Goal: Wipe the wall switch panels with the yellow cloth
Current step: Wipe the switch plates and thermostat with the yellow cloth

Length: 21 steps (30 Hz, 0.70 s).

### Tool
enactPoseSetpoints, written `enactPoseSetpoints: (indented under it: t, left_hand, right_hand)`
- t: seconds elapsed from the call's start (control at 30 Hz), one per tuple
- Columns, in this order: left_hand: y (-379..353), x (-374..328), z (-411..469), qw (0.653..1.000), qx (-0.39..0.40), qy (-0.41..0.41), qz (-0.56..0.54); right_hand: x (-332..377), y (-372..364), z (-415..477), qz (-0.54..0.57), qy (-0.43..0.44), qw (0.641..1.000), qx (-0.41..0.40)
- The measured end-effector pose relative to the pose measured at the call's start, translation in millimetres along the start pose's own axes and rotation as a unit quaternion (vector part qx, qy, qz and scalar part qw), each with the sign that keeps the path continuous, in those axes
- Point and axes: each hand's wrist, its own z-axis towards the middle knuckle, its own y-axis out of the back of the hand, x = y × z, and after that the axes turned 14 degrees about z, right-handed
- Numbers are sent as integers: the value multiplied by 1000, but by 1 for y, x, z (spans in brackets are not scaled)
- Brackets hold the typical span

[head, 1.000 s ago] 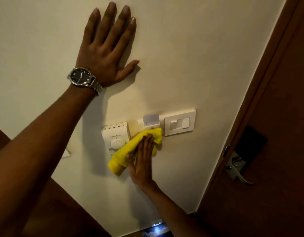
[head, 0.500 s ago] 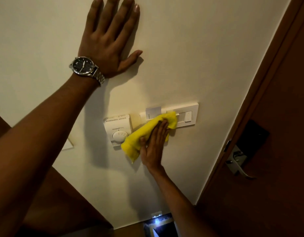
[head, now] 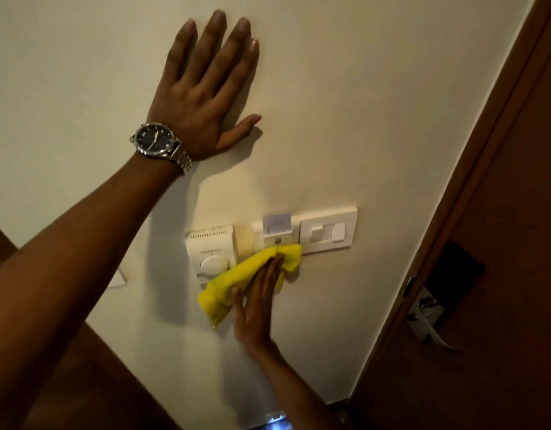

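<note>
My right hand presses the yellow cloth flat against the cream wall, just below the key-card holder. The cloth's upper end touches the lower left corner of the white switch panel and its left part overlaps the thermostat with its round dial. My left hand, with a wristwatch, lies flat on the wall above the panels, fingers spread, holding nothing.
A dark wooden door with a metal lever handle and black lock plate stands at the right, its frame running diagonally. Another white plate shows behind my left forearm. Dark wood panelling sits at the lower left.
My right hand has slid the cloth down and left, off the switch panel's left rocker, back under the key-card holder. My left hand stays planted on the wall.
</note>
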Motion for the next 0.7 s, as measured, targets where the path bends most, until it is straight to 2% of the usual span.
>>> enactPoseSetpoints:
  t: [0.07,0.2,0.23,0.33,0.4,0.47,0.57,0.63,0.7]
  left_hand:
    - [-1,1,-1,1000,-7,6,9]
    - [-3,0,-1,1000,-14,0,3]
    - [-2,0,1,1000,-15,-4,2]
    - [-1,0,1,1000,-15,2,-5]
    - [-1,-2,-1,1000,-14,12,-15]
    - [-2,-1,-2,999,-16,20,-19]
    - [-2,-2,-2,1000,-20,17,-13]
    - [-3,-2,0,1000,-24,16,-13]
    - [-2,-1,-1,999,-24,18,-14]
  right_hand:
    - [-5,5,2,-13,3,1000,9]
    - [7,13,40,20,-7,993,-116]
    - [8,12,41,29,-14,992,-124]
    - [4,6,12,0,-6,1000,-13]
    - [-8,11,2,-26,43,998,37]
    - [-9,17,25,-32,79,996,-4]
    - [9,14,60,-13,53,993,-105]
    - [10,5,51,-31,55,994,-85]
    - [0,6,27,-47,74,996,-22]
